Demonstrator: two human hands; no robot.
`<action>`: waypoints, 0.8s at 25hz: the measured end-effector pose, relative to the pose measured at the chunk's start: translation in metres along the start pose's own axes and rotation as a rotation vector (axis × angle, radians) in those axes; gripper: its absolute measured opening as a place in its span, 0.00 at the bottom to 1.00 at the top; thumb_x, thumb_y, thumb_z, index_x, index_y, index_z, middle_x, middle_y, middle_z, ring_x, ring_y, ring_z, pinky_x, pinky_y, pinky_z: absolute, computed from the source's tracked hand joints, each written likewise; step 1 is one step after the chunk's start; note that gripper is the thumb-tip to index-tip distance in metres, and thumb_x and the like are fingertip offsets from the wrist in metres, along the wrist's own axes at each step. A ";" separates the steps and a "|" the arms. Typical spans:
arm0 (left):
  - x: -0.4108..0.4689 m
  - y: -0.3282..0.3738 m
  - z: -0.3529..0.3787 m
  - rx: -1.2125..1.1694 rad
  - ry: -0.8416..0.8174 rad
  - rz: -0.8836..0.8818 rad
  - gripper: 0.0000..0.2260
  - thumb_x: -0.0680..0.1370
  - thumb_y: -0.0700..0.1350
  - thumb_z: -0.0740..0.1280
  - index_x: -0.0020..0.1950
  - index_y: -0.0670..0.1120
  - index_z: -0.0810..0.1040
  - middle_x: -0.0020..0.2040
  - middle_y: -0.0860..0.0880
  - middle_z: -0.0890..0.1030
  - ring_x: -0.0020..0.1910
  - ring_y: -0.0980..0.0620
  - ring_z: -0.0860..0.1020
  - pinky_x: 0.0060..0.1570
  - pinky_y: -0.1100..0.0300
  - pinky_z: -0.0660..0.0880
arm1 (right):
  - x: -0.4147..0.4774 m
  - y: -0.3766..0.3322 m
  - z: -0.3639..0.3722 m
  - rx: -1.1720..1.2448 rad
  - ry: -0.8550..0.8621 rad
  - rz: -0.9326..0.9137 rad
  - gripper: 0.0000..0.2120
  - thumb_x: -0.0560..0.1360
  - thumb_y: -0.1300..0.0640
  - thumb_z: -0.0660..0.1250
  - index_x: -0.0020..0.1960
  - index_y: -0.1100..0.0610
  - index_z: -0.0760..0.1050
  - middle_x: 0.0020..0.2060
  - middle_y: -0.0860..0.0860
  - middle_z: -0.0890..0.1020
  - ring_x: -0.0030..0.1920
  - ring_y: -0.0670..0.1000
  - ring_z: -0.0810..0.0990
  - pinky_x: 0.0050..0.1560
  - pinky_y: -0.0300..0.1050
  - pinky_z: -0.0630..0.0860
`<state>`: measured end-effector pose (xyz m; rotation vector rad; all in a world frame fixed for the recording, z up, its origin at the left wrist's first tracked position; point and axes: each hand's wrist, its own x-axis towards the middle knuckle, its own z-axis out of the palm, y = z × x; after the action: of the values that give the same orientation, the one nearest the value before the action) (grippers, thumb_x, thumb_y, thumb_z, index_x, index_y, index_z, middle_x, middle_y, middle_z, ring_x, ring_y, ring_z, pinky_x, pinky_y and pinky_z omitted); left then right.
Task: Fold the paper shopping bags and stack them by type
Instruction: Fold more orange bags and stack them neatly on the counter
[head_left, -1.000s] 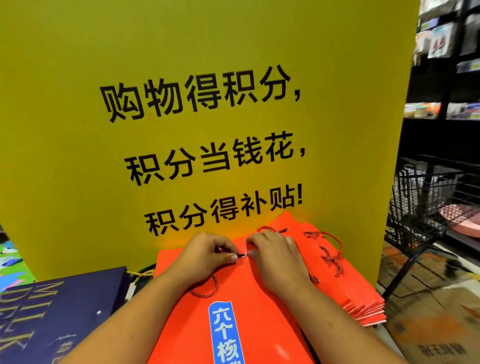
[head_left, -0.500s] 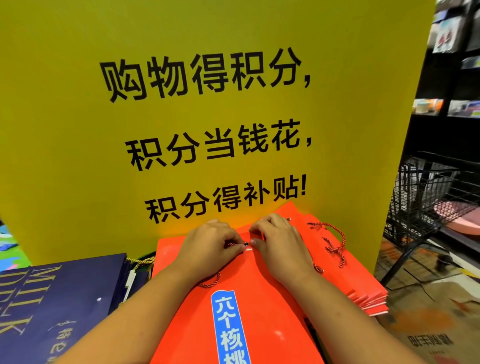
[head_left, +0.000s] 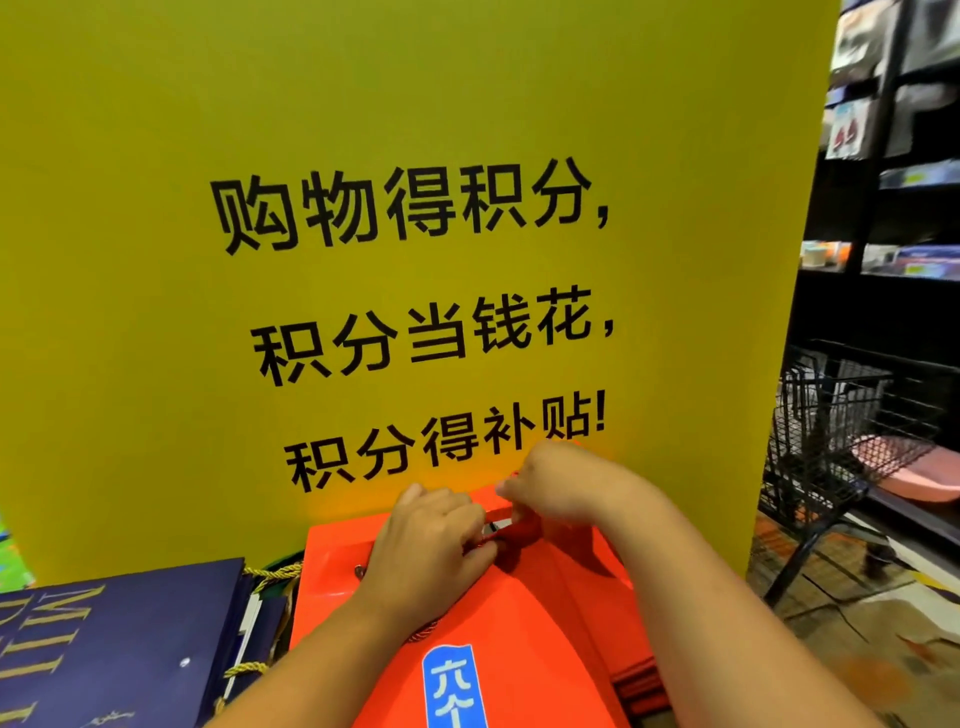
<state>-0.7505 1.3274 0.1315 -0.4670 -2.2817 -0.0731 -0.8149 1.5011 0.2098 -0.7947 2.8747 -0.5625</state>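
An orange-red paper bag (head_left: 524, 623) with a blue label lies on top of a stack of like bags (head_left: 634, 680) in front of me. My left hand (head_left: 431, 551) rests on the bag's top end, fingers curled onto its red cord handle. My right hand (head_left: 561, 483) is raised just beyond it and pinches the bag's upper edge near the cord. A stack of dark navy bags (head_left: 119, 654) with gold lettering and gold cord handles lies to the left.
A tall yellow sign board (head_left: 415, 260) with black characters stands right behind the bags. A black wire basket stand (head_left: 841, 431) holding a pink item is at the right, with dark shelves (head_left: 904, 208) behind it.
My right hand has lifted off the bag and now pinches its upper edge. My left hand shifted slightly right over the cord. The view dipped a little.
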 end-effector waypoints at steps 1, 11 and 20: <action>-0.001 0.001 0.003 0.020 0.024 0.034 0.16 0.67 0.49 0.75 0.33 0.51 0.66 0.30 0.55 0.71 0.32 0.53 0.70 0.34 0.55 0.64 | 0.004 -0.002 0.005 -0.071 0.040 0.033 0.21 0.76 0.46 0.69 0.30 0.56 0.70 0.26 0.51 0.72 0.31 0.53 0.72 0.30 0.44 0.65; 0.003 -0.001 0.004 -0.029 0.019 0.111 0.13 0.69 0.51 0.72 0.31 0.51 0.69 0.29 0.55 0.72 0.31 0.54 0.71 0.36 0.56 0.65 | 0.011 -0.008 0.029 0.028 -0.088 -0.011 0.10 0.74 0.57 0.71 0.49 0.63 0.84 0.46 0.62 0.84 0.39 0.54 0.75 0.37 0.43 0.69; 0.012 -0.006 -0.023 -0.076 -0.353 -0.128 0.40 0.65 0.81 0.57 0.62 0.55 0.80 0.53 0.58 0.81 0.52 0.58 0.79 0.49 0.56 0.77 | 0.020 0.028 -0.006 0.559 0.479 0.084 0.09 0.83 0.53 0.61 0.45 0.54 0.72 0.41 0.51 0.80 0.39 0.54 0.80 0.36 0.43 0.68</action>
<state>-0.7441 1.3207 0.1561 -0.3965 -2.6626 -0.1517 -0.8468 1.5153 0.2050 -0.4907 2.8548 -1.6372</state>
